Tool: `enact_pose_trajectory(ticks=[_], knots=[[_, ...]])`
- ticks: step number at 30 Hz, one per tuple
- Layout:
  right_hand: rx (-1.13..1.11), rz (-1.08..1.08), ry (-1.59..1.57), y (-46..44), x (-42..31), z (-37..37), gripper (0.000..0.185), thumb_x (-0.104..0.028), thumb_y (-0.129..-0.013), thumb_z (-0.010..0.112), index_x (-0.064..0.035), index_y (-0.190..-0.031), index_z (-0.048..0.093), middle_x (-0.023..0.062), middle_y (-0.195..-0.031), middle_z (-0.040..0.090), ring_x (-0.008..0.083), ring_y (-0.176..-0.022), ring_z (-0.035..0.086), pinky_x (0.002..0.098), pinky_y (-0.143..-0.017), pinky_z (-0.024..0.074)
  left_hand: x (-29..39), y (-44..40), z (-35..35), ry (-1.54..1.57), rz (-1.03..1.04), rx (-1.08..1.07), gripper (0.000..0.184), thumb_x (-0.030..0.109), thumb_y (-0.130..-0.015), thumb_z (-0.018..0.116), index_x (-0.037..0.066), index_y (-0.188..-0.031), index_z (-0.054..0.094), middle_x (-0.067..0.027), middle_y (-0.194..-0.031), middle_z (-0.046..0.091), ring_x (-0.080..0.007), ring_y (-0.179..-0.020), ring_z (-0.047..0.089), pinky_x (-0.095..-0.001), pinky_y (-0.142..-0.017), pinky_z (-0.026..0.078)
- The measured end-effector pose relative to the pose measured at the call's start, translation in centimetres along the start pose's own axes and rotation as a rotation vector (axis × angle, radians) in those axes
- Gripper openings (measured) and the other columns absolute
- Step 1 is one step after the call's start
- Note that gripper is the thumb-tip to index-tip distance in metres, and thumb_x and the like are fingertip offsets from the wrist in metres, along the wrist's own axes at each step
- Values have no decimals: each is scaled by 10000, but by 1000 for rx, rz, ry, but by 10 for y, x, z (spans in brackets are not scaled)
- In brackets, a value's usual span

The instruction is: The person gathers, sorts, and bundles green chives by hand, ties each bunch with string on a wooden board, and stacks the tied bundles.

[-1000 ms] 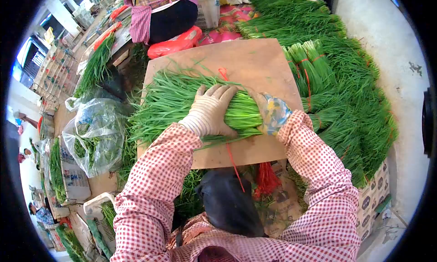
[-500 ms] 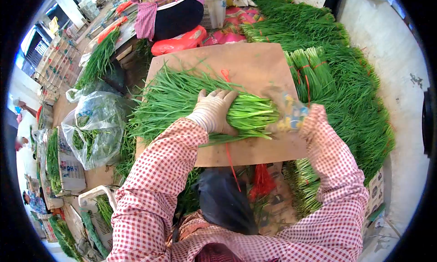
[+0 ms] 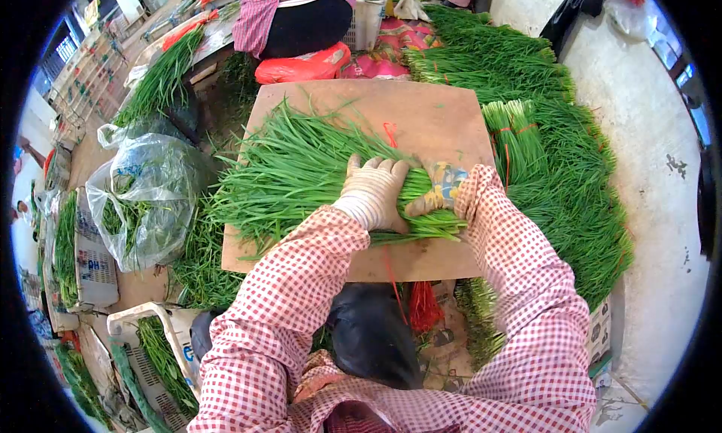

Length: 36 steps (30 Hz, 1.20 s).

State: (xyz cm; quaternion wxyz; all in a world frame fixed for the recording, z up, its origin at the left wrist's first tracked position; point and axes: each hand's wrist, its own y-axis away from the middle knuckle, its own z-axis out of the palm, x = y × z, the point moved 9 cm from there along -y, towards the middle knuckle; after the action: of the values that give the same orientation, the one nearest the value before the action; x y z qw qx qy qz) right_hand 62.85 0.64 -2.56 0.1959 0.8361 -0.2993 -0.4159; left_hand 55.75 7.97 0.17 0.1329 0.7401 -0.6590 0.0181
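Hands [image 3: 402, 192], in knit gloves [image 3: 373, 195], around slender green stalks [image 3: 301, 177].

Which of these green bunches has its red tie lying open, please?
The bunch held by the left hand and right hand on the board; the pale-stemmed bunches beside it have red ties around them.

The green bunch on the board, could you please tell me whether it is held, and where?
Yes: the left hand clasps the bunch toward its paler stem end, which the right hand grips.
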Motion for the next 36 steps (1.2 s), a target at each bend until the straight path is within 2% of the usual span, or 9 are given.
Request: enact_pose_trajectory(ticks=[8,11,13,14,17,21,25,28,36], knots=[[62,-146,274,1,-26,0,1030,-480,-547,819,12,-1341,385,217,-1292,502,303,-1205,500,369,-1006,407,-3,4,-6,41,8,51,1096,522,-465,836,100,-1357,360,-150,-1266,500,-310,-1248,440,-554,-1089,216],[67,-164,305,1,-30,1,1016,-464,-548,822,10,-1336,391,215,-1282,511,301,-1196,508,368,-998,414,-2,2,-17,78,60,-120,1176,537,-460,829,88,-1408,296,-190,-1349,433,-344,-1298,382,-564,-1094,198],[67,-176,316,3,-30,2,1007,-454,-548,825,8,-1333,395,213,-1275,516,300,-1189,514,367,-992,419,14,0,-32,-129,270,14,1248,551,-448,826,86,-1444,236,-218,-1438,333,-369,-1360,285,-579,-1098,173],[67,-181,325,4,-30,2,1003,-449,-549,826,7,-1332,397,213,-1272,519,299,-1186,517,367,-989,421,16,-7,-32,-131,301,-75,1272,562,-429,828,88,-1449,233,-212,-1482,274,-372,-1397,204,-585,-1108,129],[71,-205,352,7,-30,3,989,-433,-550,830,5,-1327,403,211,-1262,527,297,-1176,525,365,-981,428,3,-29,-3,-40,243,-318,1278,566,-414,832,84,-1444,248,-197,-1480,284,-366,-1398,203,-580,-1114,106],[92,-315,238,10,-30,7,980,-344,-530,857,-14,-1326,390,208,-1219,552,333,-1148,535,380,-965,434,-5,-32,15,19,165,-470,1249,555,-422,837,68,-1425,275,-181,-1420,392,-350,-1337,340,-529,-1118,151],[159,-217,258,26,-26,13,939,-350,-540,850,-18,-1301,410,202,-1224,540,336,-1143,534,387,-959,439,-1,-7,17,18,55,-492,1217,532,-424,842,57,-1406,302,-176,-1360,460,-336,-1284,413,-507,-1096,220],[219,-214,455,30,-29,15,890,-437,-576,818,-35,-1272,437,193,-1235,520,351,-1148,520,404,-973,435,6,0,5,-47,90,-278,1199,526,-412,845,52,-1386,330,-187,-1307,496,-318,-1243,457,-511,-1043,312],[313,-371,378,51,-18,8,913,-448,-648,778,-13,-1343,376,217,-1322,468,356,-1222,465,409,-1014,407,0,-3,14,-27,57,-333,1141,512,-434,838,81,-1378,363,-170,-1306,500,-327,-1225,475,-521,-1044,309]])
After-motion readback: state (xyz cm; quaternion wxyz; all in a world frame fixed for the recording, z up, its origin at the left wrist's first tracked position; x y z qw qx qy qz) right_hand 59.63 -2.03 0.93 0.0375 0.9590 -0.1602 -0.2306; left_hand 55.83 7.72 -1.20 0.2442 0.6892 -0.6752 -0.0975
